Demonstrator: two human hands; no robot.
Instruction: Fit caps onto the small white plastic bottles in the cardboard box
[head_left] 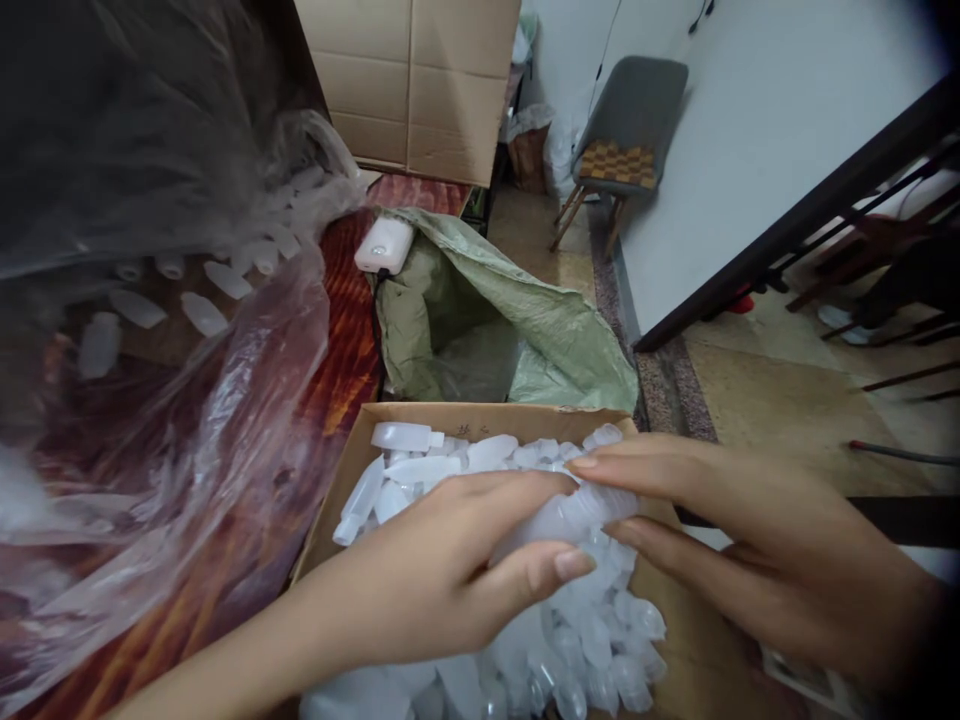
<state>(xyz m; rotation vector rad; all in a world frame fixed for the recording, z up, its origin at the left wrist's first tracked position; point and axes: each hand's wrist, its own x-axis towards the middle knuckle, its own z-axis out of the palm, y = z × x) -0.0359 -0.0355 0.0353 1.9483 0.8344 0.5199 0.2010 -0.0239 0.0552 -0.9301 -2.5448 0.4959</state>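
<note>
My left hand (450, 570) and my right hand (757, 540) meet over a cardboard box (480, 412) full of several small translucent white plastic bottles (420, 468). Both hands pinch the same bottle (570, 515) between thumb and fingers, the left at its body, the right at its neck end. The bottle is held just above the pile, lying roughly level.
A large clear plastic bag (187, 330) with more bottles bulges at the left on a red-brown table. Behind the box lie a green woven sack (540, 310) and a white device (384, 245). Farther back stand cardboard panels (412, 80), a grey chair (622, 130) and a dark railing (795, 220).
</note>
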